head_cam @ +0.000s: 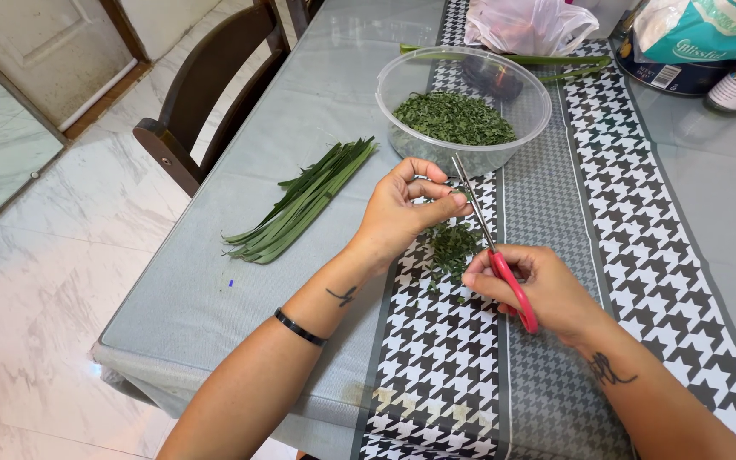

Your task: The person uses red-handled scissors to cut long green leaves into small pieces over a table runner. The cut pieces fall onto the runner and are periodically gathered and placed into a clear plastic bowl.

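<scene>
Right hand [547,290] grips the red-handled scissors [491,247], blades closed and pointing up past the left hand [406,213] — whose fingers pinch a small leaf piece at the tips. Chopped greens [453,247] lie between the hands; the clear bowl [411,81] sits just beyond on the counter [215,290].

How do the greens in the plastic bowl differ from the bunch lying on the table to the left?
The greens in the bowl are snipped into tiny bits, heaped loosely; the bunch of long leaves is whole, its narrow blades lying side by side. The bits sit inside the clear plastic bowl; the bunch lies flat on the table, slanting toward the bowl. Both are the same dark green.
</scene>
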